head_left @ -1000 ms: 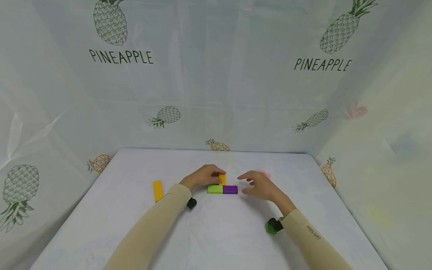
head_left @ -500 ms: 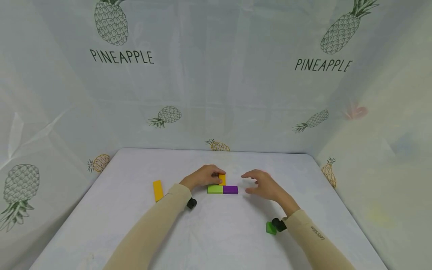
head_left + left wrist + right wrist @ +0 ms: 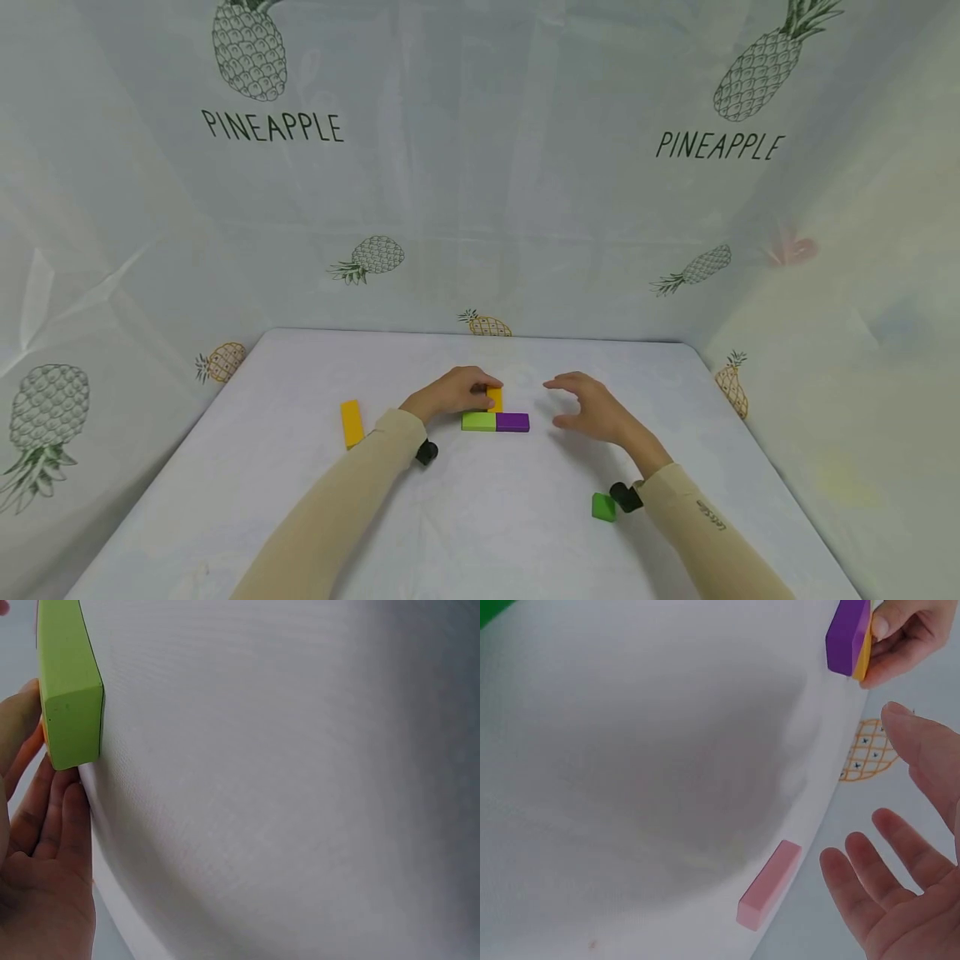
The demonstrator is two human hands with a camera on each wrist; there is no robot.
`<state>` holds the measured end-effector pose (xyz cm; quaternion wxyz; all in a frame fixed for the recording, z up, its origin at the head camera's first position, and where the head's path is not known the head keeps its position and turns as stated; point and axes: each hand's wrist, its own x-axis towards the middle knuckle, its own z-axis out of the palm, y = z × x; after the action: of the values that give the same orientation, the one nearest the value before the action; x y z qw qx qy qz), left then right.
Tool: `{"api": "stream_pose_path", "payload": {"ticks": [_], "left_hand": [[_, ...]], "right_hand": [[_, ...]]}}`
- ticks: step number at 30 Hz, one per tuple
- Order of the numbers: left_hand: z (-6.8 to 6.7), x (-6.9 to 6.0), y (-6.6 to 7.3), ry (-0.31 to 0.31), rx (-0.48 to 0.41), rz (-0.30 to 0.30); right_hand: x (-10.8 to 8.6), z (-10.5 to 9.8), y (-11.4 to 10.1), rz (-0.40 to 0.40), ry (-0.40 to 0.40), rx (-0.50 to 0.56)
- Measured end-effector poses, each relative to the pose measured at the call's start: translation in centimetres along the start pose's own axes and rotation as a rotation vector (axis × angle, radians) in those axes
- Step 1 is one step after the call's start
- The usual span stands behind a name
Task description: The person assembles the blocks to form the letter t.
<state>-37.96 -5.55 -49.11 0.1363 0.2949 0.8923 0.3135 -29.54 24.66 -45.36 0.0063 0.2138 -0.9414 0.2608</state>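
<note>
From the head camera I had most of the bench (image 3: 480, 533) in sight. The left hand (image 3: 452, 390) gripped a yellow block (image 3: 496, 402) between thumb and fingers, just behind a row where a light green block (image 3: 477, 422) and a purple block (image 3: 513, 423) lay end to end. Beyond the purple end hung the right hand (image 3: 592, 408), well clear of the row, its fingers spread, loosely bent and holding nothing. A second yellow block (image 3: 351, 423) lay beside the left sleeve (image 3: 330, 508), and a darker green block (image 3: 603, 507) sat next to the black camera (image 3: 626, 497) at the right wrist. Only the right wrist camera let me see the pink block (image 3: 769, 886), lying on the bench toward its far edge and apart from the right fingers; from the head, that hand blocked it. The same wrist view gave me the grip from the other side, thumb and fingertip on the yellow block close behind the purple one, though I could not tell whether those two blocks touched. Of the darker green block I got just a blurred corner there. My left wrist camera looked straight onto the end of the light green block, which hid nearly all the yellow, so on that feed alone I could not have judged the grip.
</note>
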Motion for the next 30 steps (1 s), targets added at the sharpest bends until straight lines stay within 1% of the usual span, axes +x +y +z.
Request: {"api": "stream_pose_path", "payload": {"ticks": [6,11,16,21,23,30], "left_hand": [[0.0,0.0,-0.1,0.001,-0.002,0.005],[0.1,0.2,-0.3,0.003,-0.005,0.005],[0.1,0.2,-0.3,0.001,-0.014,0.025],[0.1,0.1,-0.2,0.0,-0.012,0.025],[0.0,0.0,-0.2,0.001,-0.014,0.026],[0.0,0.0,-0.3,0.005,-0.02,0.032]], "right_hand": [[0.2,-0.2,0.7,0.004,0.004,-0.02],[0.2,-0.5,1.6,-0.008,0.014,-0.009],[0.1,-0.7,2.6,-0.018,0.033,-0.013],[0.2,-0.8,3.3,0.009,0.032,0.008],[0.2,-0.8,3.4,0.019,0.03,0.018],[0.3,-0.4,3.0,-0.011,0.053,0.022]]}}
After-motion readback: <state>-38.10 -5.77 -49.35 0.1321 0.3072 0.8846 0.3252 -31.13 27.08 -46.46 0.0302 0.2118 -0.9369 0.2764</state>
